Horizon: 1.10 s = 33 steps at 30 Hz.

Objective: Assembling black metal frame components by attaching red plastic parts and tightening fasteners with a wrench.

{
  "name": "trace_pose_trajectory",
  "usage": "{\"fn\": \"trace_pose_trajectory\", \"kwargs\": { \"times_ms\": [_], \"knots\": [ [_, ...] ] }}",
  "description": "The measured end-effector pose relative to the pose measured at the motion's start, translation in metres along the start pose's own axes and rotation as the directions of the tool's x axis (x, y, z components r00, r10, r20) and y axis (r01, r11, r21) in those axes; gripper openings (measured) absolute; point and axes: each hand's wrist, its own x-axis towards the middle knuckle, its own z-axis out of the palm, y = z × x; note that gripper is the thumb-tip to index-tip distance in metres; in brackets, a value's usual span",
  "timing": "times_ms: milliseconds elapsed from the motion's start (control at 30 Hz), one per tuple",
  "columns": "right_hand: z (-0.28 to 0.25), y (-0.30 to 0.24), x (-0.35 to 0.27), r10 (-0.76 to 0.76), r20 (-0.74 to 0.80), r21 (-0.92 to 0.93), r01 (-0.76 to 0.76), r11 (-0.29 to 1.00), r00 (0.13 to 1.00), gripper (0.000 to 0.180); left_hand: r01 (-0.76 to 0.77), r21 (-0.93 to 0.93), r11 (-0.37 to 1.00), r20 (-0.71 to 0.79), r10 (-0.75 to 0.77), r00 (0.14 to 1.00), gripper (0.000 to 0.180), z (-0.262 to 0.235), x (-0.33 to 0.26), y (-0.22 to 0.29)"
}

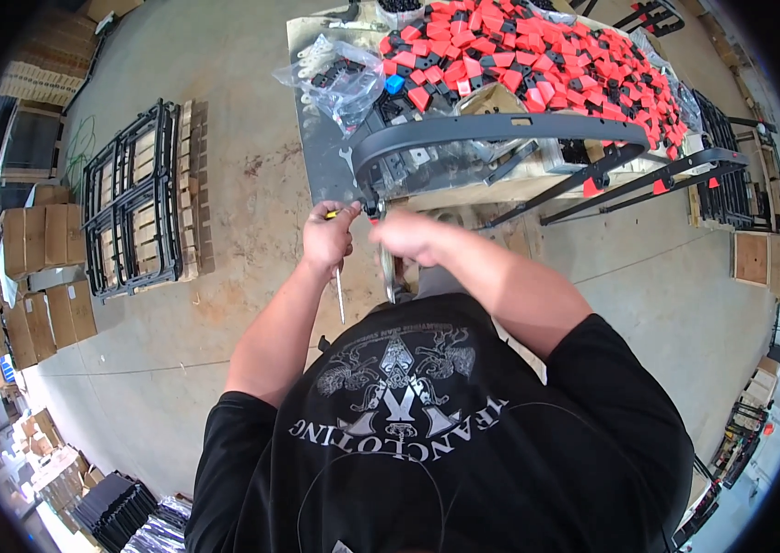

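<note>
You're standing in a factory assembly area or warehouse workshop: a bare concrete floor [224, 184], a metal workbench [316, 157] heaped with red and black plastic parts [537, 55], black metal frames [132, 203] stacked on a wooden pallet [189, 184], and rows of cardboard boxes [40, 230] along the wall
</note>
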Motion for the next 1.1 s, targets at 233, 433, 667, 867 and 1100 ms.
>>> {"fn": "trace_pose_trajectory", "kwargs": {
  "times_ms": [233, 433, 667, 867, 1100],
  "knots": [
    [0.005, 0.033, 0.023, -0.329, -0.311, -0.718, 0.007, 0.696, 0.891, 0.031, -0.05, -0.008, 0.999, -0.017, 0.05, 0.999, 0.026, 0.005, -0.005, -0.007],
    [-0.01, 0.023, 0.013, -0.153, -0.131, -0.178, 0.129, 0.976, 0.979, 0.029, -0.099, -0.038, 0.994, -0.015, 0.098, 0.995, 0.024, 0.011, -0.001, -0.007],
    [-0.001, -0.006, -0.006, -0.004, -0.051, 0.368, 0.023, 0.929, 0.999, 0.02, -0.102, -0.022, 0.995, -0.052, 0.101, 0.994, 0.021, 0.005, 0.004, -0.011],
    [0.001, 0.035, 0.024, -0.472, -0.414, -0.775, -0.029, 0.632, 0.778, 0.023, -0.111, -0.04, 0.993, -0.046, 0.109, 0.993, 0.02, 0.009, 0.0, -0.013],
    [-0.018, 0.039, 0.024, -0.283, -0.236, -0.387, 0.177, 0.905, 0.93, 0.019, -0.128, -0.053, 0.99, -0.025, 0.127, 0.992, 0.019, 0.016, 0.004, -0.009]
  ]
}}
